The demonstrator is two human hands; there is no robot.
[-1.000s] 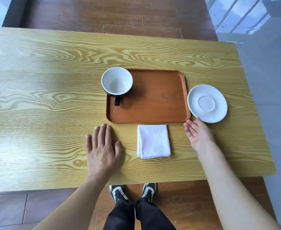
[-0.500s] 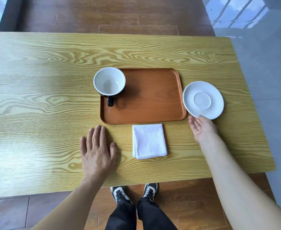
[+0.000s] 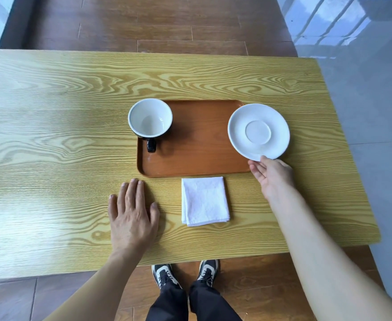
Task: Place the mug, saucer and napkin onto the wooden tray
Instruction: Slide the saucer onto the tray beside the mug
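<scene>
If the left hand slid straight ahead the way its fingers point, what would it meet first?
Probably the near-left corner of the wooden tray: the left hand lies flat on the table, fingers aimed at it. Beyond stands the mug.

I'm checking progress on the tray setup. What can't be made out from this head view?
- Whether the saucer is lifted or touching the tray: one top-down view.
- The right hand fingertips under the saucer's rim: hidden by it.
- The mug base: hidden by its bowl.
</scene>
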